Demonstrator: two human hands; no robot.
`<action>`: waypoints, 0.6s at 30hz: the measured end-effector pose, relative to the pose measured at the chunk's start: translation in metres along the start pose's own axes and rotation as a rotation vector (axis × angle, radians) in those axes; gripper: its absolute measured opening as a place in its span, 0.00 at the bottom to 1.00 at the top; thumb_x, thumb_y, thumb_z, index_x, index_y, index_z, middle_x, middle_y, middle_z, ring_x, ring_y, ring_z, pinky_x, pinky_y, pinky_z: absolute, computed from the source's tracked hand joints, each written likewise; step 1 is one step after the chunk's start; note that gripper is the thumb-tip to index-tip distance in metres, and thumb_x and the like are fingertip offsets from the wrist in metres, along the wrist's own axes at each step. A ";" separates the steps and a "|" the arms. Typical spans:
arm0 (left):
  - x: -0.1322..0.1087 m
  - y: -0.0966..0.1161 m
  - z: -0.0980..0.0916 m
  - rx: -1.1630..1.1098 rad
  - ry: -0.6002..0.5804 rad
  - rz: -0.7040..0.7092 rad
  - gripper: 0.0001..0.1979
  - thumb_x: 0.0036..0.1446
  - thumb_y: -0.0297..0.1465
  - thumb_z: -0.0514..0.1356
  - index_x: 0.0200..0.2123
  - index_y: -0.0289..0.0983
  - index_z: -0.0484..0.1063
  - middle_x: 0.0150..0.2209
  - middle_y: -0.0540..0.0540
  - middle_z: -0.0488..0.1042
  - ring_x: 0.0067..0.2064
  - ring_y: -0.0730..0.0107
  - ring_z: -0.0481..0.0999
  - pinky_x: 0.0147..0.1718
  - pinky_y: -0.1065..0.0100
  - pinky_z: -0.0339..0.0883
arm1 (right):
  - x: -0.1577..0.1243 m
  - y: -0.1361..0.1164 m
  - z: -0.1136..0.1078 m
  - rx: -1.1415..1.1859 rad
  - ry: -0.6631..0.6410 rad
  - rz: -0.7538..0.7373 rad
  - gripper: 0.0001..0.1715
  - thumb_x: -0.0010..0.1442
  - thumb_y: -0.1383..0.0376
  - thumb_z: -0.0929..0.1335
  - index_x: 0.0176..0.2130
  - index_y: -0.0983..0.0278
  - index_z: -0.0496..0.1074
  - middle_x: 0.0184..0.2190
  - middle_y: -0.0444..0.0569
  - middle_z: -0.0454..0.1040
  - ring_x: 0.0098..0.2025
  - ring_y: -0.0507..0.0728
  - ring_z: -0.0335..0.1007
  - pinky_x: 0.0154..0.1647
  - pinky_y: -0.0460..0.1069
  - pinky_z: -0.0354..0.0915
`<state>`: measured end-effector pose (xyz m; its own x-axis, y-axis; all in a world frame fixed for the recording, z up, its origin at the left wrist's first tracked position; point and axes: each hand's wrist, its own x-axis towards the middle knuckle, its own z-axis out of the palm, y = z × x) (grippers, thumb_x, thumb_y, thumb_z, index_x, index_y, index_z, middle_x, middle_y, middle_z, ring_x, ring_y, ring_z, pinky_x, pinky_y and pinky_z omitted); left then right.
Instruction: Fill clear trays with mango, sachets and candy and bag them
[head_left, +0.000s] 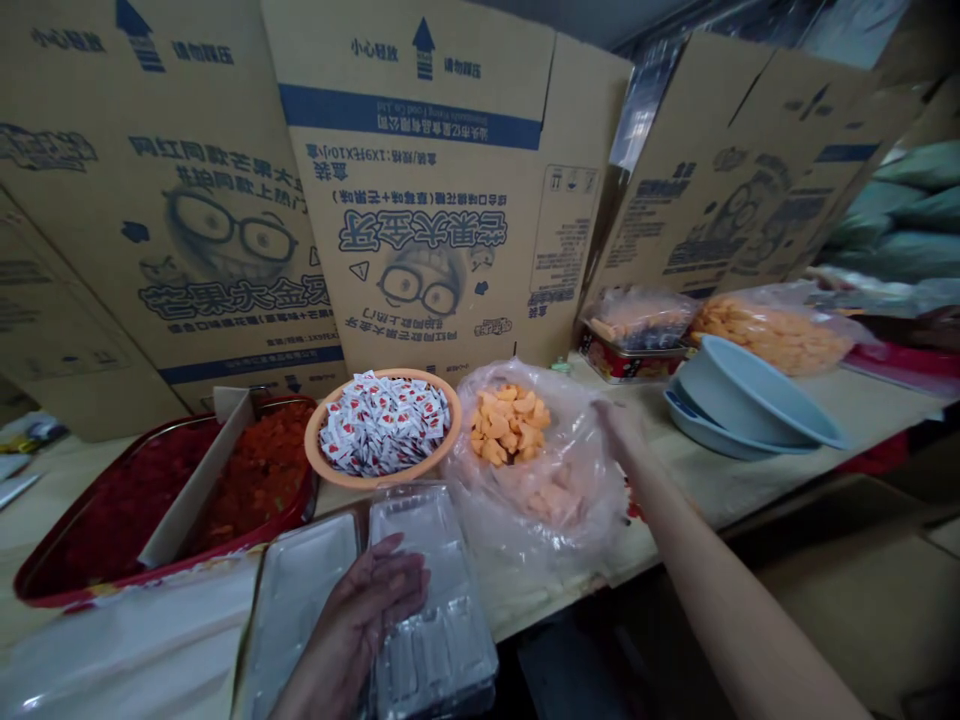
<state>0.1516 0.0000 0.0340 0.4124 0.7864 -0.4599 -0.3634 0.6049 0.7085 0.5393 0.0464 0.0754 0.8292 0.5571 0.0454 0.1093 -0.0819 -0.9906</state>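
Note:
My left hand [379, 590] rests over the near stack of clear plastic trays [442, 640], its fingers stretched out across the moulded compartments. Just left of it lies another clear plastic tray [300, 570]. My right hand [621, 425], somewhat blurred, grips the right edge of a clear plastic bag [480, 510]. Inside that bag are orange, curved candy-like pieces [510, 425], part of them seen through the plastic. Beside the bag, an orange round basket [315, 445] is heaped with small white sachets [382, 425] bearing red marks.
At left stands a red tin [300, 515] with a cardboard divider between dark red and orange-red pieces. Light blue basins [757, 400] sit at right, before a bag of orange pieces [772, 330] and another tin [630, 360]. Printed cartons [450, 200] line the back.

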 end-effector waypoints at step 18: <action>-0.004 0.000 -0.001 0.067 -0.024 0.015 0.24 0.45 0.26 0.64 0.47 0.33 0.64 0.42 0.39 0.75 0.44 0.59 0.75 0.50 0.58 0.63 | -0.129 0.108 -0.033 -0.882 -0.635 -0.698 0.11 0.55 0.64 0.62 0.27 0.54 0.72 0.31 0.47 0.73 0.36 0.60 0.68 0.37 0.55 0.61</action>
<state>0.1493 -0.0032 0.0356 0.4275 0.7914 -0.4369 -0.3135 0.5831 0.7495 0.4622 -0.0615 -0.0335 0.0729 0.9758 0.2061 0.9360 0.0044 -0.3520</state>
